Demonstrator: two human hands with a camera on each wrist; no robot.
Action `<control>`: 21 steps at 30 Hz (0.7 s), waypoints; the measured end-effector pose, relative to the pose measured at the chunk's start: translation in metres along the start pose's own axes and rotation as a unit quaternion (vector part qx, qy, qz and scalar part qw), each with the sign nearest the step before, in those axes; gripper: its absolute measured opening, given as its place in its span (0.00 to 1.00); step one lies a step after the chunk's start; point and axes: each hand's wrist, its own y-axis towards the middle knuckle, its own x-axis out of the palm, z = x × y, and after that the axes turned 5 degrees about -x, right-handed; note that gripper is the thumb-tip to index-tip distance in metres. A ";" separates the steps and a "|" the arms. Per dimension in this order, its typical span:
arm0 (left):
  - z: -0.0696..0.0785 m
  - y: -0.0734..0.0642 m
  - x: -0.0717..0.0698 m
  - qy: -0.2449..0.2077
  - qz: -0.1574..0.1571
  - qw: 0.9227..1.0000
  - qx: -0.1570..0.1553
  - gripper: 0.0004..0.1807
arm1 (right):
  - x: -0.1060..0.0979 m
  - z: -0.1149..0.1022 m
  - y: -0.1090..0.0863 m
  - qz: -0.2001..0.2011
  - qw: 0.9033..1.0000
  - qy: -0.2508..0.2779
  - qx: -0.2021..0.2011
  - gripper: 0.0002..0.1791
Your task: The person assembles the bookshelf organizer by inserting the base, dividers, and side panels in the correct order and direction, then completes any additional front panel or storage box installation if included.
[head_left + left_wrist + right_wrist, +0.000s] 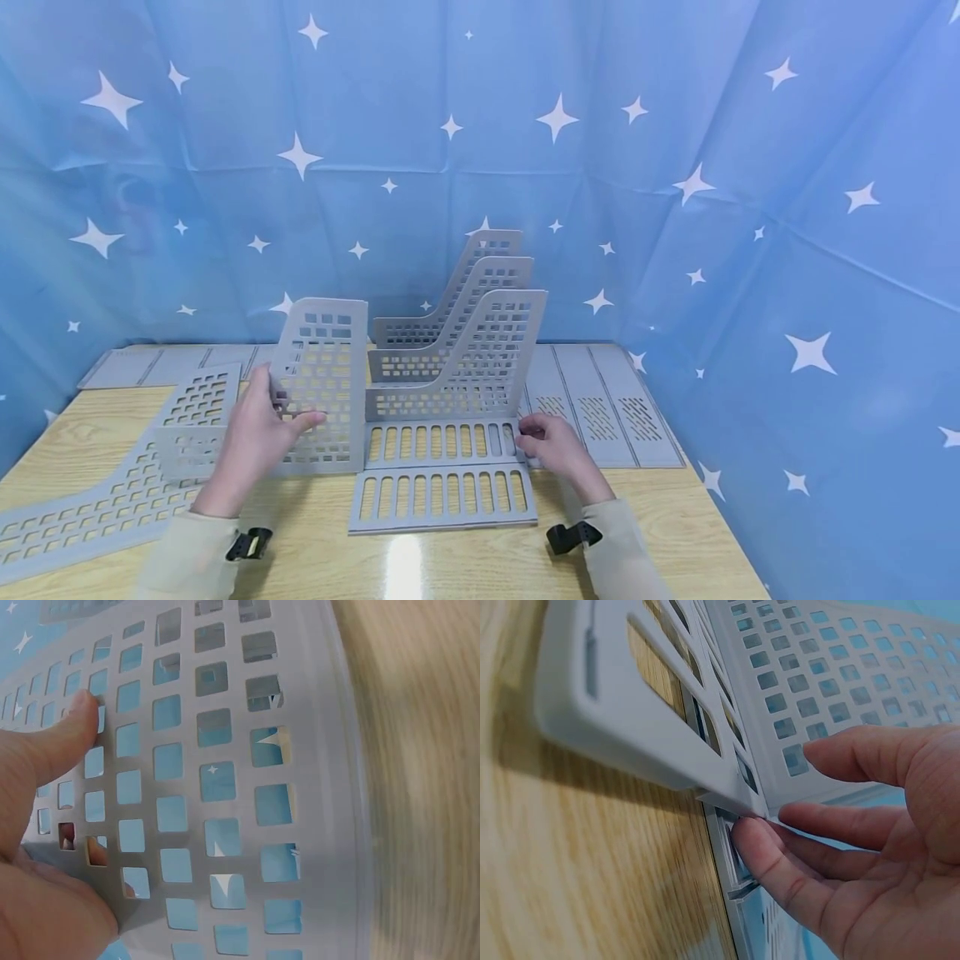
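My left hand grips a grey perforated side panel that stands upright, thumb on its near face and fingers behind. In the left wrist view, fingertips show through the panel's square holes. Right of that panel, several similar grey dividers with sloping tops stand one behind another on slotted base pieces. My right hand is at the right end of the slotted pieces. In the right wrist view, its fingertips are right at the corner where slotted base and upright divider meet, with the thumb apart from them.
A loose perforated panel lies on the wooden table at the left. Flat grey panels lie along the back, both left and right. A blue curtain with white stars hangs behind.
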 end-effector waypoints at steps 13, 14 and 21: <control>-0.016 -0.010 -0.008 -0.072 -0.018 0.997 0.014 0.25 | -0.003 -0.004 -0.010 -0.006 1.000 0.004 0.001 0.13; -0.017 -0.010 -0.010 -0.078 -0.023 0.997 0.015 0.23 | -0.004 -0.005 -0.011 -0.005 1.000 0.006 0.001 0.13; -0.004 -0.011 0.001 -0.137 -0.088 0.987 0.008 0.19 | -0.003 -0.005 -0.011 -0.006 1.000 0.029 -0.003 0.13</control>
